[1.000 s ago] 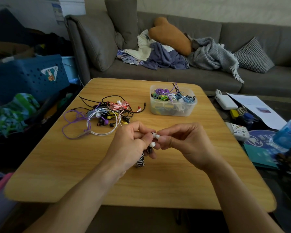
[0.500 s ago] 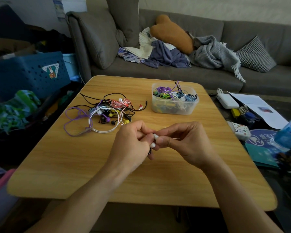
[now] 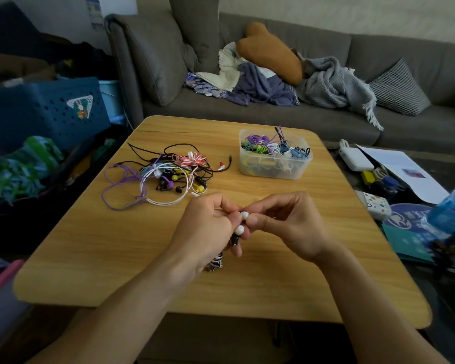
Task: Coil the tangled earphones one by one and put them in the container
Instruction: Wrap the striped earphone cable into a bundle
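Near the bottom middle of the frame, a black-and-white striped earphone point(image 3: 217, 261) is held over the counter point(image 3: 116, 258) by both hands. The left hand point(image 3: 208, 232) is curled around the bundled cord, and a bit of the striped cord is seen poking out below it. The right hand point(image 3: 286, 227) is brought in close, and its fingers point(image 3: 255, 220) are pinched on a white earbud point(image 3: 244, 214). A second white earbud point(image 3: 239, 229) is seen just under the first, against the left fingers.

It looks like the last part of the coiling step is being done: the loose bud ends are being tucked in or wrapped so the coil is kept tight. Next, the coil would need to be held firmly so it is not undone, and then carried up and to the right to be dropped in the container.

Farther back, at the middle left of the frame, the tangled pile point(image 3: 168, 174) is spread on the counter, with purple, white, black, pink and yellow cords mixed together. More work is left there.

At the upper right of the counter, the clear container point(image 3: 247, 169) is seen, already filled high with coiled earphones.
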A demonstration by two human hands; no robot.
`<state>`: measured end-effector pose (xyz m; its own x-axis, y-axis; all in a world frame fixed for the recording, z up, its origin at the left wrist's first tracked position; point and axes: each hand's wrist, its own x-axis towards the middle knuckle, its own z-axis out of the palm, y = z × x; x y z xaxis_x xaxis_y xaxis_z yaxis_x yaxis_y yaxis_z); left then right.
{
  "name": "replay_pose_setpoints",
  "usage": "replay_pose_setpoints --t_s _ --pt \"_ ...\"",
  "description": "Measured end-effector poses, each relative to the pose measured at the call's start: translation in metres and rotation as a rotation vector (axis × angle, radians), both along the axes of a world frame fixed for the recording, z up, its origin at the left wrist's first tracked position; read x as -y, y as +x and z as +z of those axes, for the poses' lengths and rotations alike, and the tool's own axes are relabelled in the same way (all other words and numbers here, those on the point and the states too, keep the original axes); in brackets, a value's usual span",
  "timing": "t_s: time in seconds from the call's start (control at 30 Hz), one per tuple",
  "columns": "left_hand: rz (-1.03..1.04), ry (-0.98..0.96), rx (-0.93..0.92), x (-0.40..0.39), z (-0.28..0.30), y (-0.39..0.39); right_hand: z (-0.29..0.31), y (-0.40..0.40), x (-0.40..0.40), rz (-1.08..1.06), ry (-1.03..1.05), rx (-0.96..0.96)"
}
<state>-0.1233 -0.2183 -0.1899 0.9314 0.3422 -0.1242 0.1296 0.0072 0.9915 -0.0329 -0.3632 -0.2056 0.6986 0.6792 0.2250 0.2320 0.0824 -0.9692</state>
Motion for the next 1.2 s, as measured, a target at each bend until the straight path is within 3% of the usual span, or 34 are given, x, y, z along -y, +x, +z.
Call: replay_pose_setpoints --t_s 0.2,0.33,0.47,0.6,0.7,0.9,1.1,1.2 --pt "0.032 0.077 0.023 0.001 -0.001 -0.002 0.002 -0.004 -0.001 -0.186 -0.139 0.234" --pt "0.115 0.11 0.115 0.002 -0.004 0.0 0.003 -0.015 -0.012 -0.291 -0.053 0.327" --pt "0.196 0.24 0.248 0.004 -0.006 0.002 0.003 -0.021 -0.022 -0.318 0.066 0.177" --pt "0.263 0.476 0.375 0.007 -0.007 0.003 0.003 -0.023 -0.026 -0.322 0.205 -0.108" --pt "0.29 0.545 0.405 0.007 -0.008 0.003 -0.002 -0.023 -0.026 -0.261 0.199 -0.297" --pt "0.224 0.099 0.27 0.004 -0.006 0.005 -0.003 -0.02 -0.027 -0.231 0.1 -0.308" --pt "0.257 -0.351 0.141 0.002 0.001 0.012 0.007 -0.025 -0.028 -0.05 0.222 -0.565" --pt "0.252 -0.443 0.119 -0.001 0.001 0.015 0.006 -0.022 -0.025 -0.087 0.096 -0.395"
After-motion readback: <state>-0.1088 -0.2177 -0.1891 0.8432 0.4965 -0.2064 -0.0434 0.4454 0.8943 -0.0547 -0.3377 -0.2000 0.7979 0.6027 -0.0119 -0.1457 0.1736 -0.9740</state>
